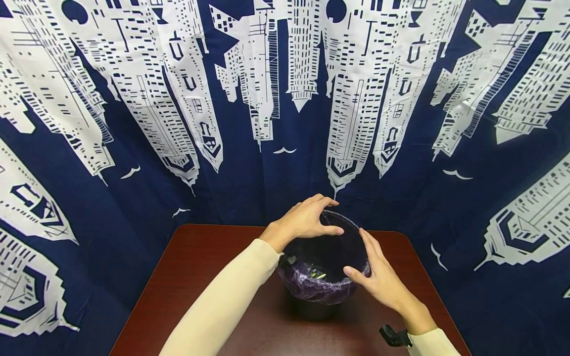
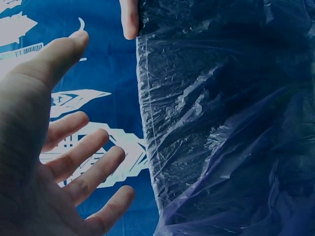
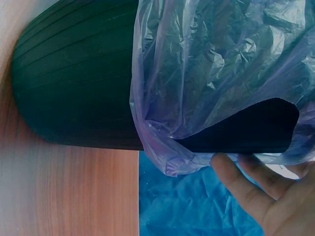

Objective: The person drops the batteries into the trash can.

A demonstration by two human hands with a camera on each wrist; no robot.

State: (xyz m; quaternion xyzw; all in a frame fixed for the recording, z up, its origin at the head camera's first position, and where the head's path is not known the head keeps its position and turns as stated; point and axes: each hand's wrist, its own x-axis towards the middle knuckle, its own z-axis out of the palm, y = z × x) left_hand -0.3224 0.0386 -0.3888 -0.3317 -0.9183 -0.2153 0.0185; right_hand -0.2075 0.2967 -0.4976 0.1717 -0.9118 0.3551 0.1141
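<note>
Left hand and right hand are spread. The bin is stood upright, mouth up, between the table's sides, something green inside.

A dark, ribbed bin is stood upright on a red-brown table and is draped with a wrinkled, translucent purple liner folded down its outside.

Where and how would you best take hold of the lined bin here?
Likely the rim of the bin, on opposite sides, left hand from the left, right hand from the right: it stands on the table, wide round mouth on top, body narrowing below. The liner draped over the rim might slip.
</note>
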